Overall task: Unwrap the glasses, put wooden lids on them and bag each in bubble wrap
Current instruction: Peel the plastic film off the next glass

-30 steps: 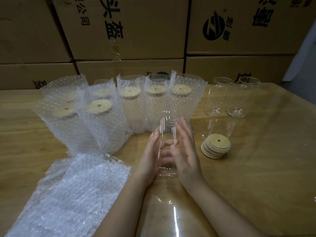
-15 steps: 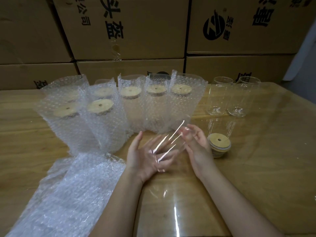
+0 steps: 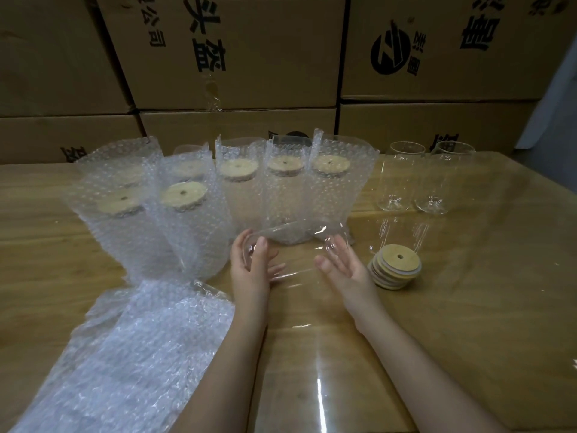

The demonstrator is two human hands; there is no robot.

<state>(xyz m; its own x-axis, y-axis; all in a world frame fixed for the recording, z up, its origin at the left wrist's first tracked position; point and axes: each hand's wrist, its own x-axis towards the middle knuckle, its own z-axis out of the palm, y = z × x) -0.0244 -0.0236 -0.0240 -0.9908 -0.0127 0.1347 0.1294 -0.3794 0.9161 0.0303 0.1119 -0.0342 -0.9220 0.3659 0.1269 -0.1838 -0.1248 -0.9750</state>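
Left hand (image 3: 252, 270) grips one end of the glass (image 3: 293, 253), sideways over the table (image 3: 468, 323). Right hand (image 3: 345, 270), flat and open, props the other end. Looks slick, brittle, light: I'd hold the body, not the rim.

Tight ahead: the bagged glasses (image 3: 281, 195) stand as a wall just beyond the fingertips of both hands. The glass (image 3: 296, 245), on its side, fills the gap between left hand (image 3: 253, 270) and right hand (image 3: 343, 270). Wooden lids (image 3: 395, 267) are stacked just outside the right fingers. Loose bubble wrap (image 3: 140, 354) spreads outside the left wrist. Open table (image 3: 468, 307) toward the wrists and right of the lids; two bare glasses (image 3: 401, 179) beyond, well apart.
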